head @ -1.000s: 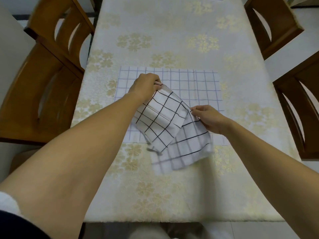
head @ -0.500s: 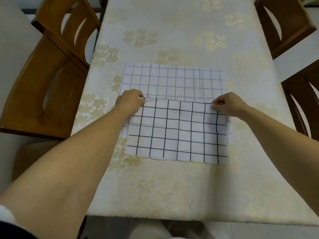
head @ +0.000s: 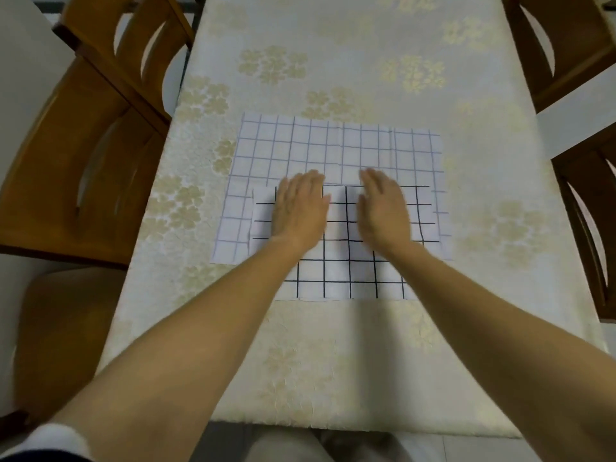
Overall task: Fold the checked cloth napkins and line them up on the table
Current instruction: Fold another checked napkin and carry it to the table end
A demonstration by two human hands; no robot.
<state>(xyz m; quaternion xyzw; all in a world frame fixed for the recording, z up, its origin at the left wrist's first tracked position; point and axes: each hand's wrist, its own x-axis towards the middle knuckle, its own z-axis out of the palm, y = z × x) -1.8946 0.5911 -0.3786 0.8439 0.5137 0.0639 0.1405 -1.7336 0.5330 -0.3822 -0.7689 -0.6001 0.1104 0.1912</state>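
white cloth napkin with bold black checks point(head: 336, 275) lies flat under both palms: the left hand point(head: 300, 208) and right hand point(head: 383, 208) rest on it side by side, fingers straight, grasping nothing. it looks light, thin and limp, likely to slide, so pinch it at the corners. it overlaps the near part of a larger white napkin with fine blue checks point(head: 333, 148), midway between the long edges of the cream, gold-flowered table point(head: 333, 361), toward its near edge. two napkins, two hands.

The black-checked napkin point(head: 336, 271) is shown on a white ground. Beyond it, the blue-checked napkin point(head: 333, 148) is ruled finer, also on white. Beneath it, the surface point(head: 333, 361) is patterned cream with pale gold flowers.
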